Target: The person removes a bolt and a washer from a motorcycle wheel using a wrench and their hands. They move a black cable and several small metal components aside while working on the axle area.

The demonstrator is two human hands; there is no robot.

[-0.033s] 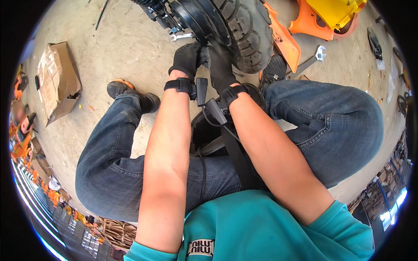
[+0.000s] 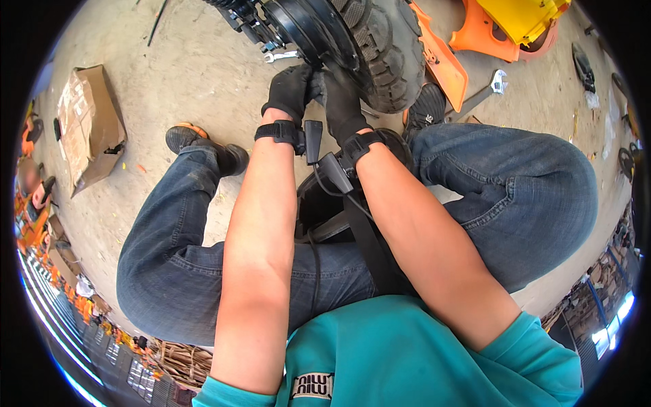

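Note:
Both my hands wear black gloves and meet close together at the lower edge of a black wheel hub (image 2: 298,30). A thick, knobby black tyre (image 2: 390,57) surrounds the hub on its right side. My left hand (image 2: 287,91) is closed, its fingertips against the underside of the hub. Close beside it, my right hand (image 2: 341,107) is also closed, up against the hub and next to the tyre. Whatever the fingers grip is hidden by the gloves. An open-ended wrench (image 2: 280,57) shows just beyond my left hand, beside the hub.
An adjustable wrench (image 2: 498,83) lies on the concrete floor at the right. Orange plastic panels (image 2: 445,68) and a yellow plastic part (image 2: 525,24) are at the far right. A cardboard box (image 2: 88,125) stands at the left. My bent legs frame the work, with a shoe (image 2: 428,108) near the tyre.

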